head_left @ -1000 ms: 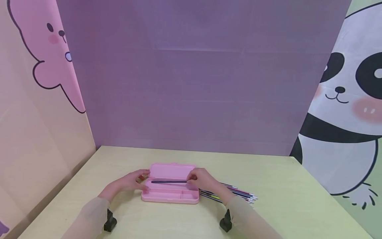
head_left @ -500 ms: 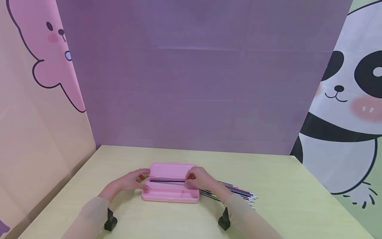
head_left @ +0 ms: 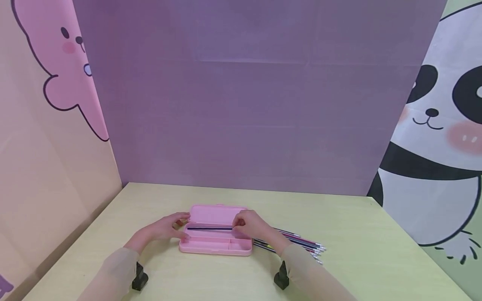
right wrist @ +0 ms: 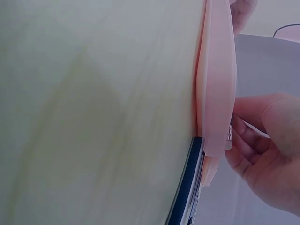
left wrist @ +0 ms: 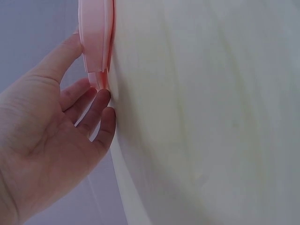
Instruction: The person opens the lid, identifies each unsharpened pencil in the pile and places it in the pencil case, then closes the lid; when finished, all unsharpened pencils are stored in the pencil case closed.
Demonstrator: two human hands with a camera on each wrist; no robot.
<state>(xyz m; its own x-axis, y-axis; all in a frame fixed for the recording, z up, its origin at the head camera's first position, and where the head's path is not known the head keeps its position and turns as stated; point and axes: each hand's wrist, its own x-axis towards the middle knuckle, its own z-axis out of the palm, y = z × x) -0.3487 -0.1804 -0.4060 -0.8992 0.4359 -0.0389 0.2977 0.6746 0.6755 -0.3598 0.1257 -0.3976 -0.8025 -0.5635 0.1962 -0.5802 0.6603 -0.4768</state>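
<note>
A pink pencil case (head_left: 203, 251) lies open on the table, its lid (head_left: 216, 214) folded back on the far side. My left hand (head_left: 165, 228) holds the case's left end, thumb on the tray's corner and fingertips by the lid; in the left wrist view these fingers (left wrist: 96, 110) are slightly bent. My right hand (head_left: 251, 225) pinches a dark pencil (head_left: 208, 228) near its eraser end. This pencil lies lengthwise over the tray's long rear compartment. In the right wrist view its metal band and eraser (right wrist: 228, 140) show at the fingertips.
Several striped pencils (head_left: 305, 244) with white erasers lie in a loose bundle right of the case, partly under the right forearm. The tray's front has a long and a short compartment. A purple backdrop (head_left: 241, 125) stands behind the table (head_left: 339, 234).
My right hand has shifted slightly left with the pencil, whose far end now lies nearer the case's left wall. The left hand and the case have hardly moved.
</note>
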